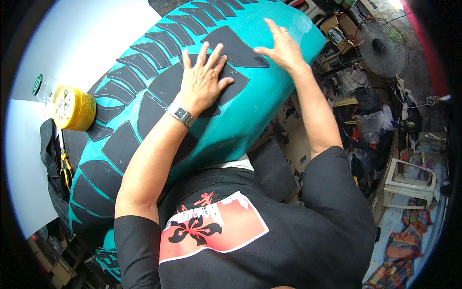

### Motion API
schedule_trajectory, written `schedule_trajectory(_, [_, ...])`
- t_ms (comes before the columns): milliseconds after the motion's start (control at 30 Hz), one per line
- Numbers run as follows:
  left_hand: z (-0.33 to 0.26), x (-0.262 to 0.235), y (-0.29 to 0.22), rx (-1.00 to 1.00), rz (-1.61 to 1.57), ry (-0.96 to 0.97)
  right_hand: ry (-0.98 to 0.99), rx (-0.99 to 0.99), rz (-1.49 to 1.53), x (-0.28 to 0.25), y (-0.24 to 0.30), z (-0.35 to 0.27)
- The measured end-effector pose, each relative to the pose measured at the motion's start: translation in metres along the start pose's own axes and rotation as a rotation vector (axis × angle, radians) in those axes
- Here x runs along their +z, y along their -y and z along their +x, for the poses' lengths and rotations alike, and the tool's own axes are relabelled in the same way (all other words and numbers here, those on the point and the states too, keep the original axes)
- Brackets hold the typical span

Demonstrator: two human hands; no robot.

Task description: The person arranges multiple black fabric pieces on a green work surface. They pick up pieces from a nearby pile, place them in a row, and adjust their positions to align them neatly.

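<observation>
A large curved teal form (pixel 262 103) lies across in front of me, covered with flat black sheet pieces in rows. My left hand (pixel 201 84), a watch (pixel 181 114) on its wrist, is spread over a dark panel (pixel 166 82) near the middle, fingers apart. Just right of the uppermost large black panel (pixel 231 45), my right hand (pixel 286 50) is open over bare teal, thumb near the panel's corner. Whether its fingers touch the surface I cannot tell. Narrow black strips (pixel 163 43) run along the far left edge of the form.
At the left stand a yellow tub (pixel 74 108) and a clear jar with a green lid (pixel 37 84). Yellow-handled scissors (pixel 65 166) lie below them by dark cloth. On the right are a standing fan (pixel 378 45), a pale plastic stool (pixel 409 183) and cluttered bags. Black scraps litter the floor.
</observation>
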State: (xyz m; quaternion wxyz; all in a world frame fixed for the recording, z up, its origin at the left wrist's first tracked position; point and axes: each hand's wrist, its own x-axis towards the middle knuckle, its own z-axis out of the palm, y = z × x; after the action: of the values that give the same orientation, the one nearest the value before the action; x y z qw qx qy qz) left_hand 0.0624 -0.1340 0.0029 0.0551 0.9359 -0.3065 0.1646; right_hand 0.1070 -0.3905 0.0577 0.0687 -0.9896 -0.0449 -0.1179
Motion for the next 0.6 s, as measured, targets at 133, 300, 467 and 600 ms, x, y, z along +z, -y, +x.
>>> schedule_trajectory(133, [-0.009,0.004,0.003,0.036,-0.221,0.165,-0.165,-0.227,-0.088,0.067,0.043,0.023])
schedule_trajectory(300, [-0.015,0.006,0.000,0.068,-0.218,0.124,-0.115,-0.244,0.051,0.115,0.067,0.079])
schedule_trajectory(467, [-0.013,-0.001,-0.004,0.057,-0.233,0.143,-0.128,-0.134,-0.143,0.137,0.068,0.130])
schedule_trajectory(600, [-0.053,-0.046,-0.011,0.070,-0.433,0.239,-0.436,-0.238,0.043,0.114,0.088,0.120])
